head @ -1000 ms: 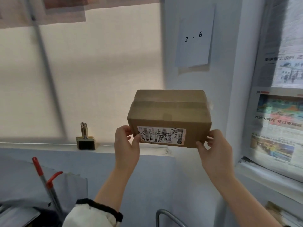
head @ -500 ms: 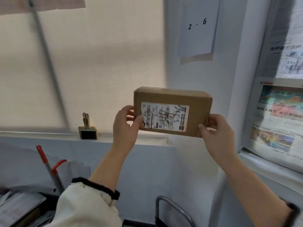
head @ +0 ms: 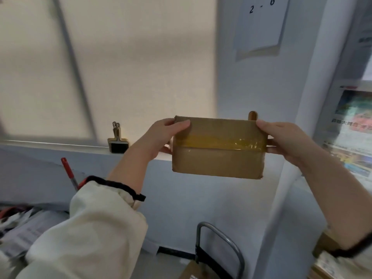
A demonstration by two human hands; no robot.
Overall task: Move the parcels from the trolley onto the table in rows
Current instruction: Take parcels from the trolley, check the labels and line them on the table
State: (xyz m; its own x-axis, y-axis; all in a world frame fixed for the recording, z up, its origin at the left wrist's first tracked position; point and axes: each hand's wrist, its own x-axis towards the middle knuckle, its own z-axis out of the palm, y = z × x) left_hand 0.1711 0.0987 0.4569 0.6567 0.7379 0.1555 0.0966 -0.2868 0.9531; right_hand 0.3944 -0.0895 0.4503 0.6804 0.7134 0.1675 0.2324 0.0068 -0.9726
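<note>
A brown cardboard parcel with a shiny strip of tape across its face is held up at chest height in front of the wall. My left hand grips its left end, thumb on the front face. My right hand grips its right end the same way. The label side is turned away from me. The trolley's grey metal handle curves up at the bottom centre, with the corner of another cardboard parcel beside it.
A window sill carries a small black and gold clip. A red-handled tool leans at the left above a pile of papers. Newspapers cover the right wall. A sheet marked "2 - 6" hangs above.
The parcel has been rotated in my hands: the labelled face that showed before is turned away and a taped plain face shows. My view has dropped, revealing more of the trolley handle.
</note>
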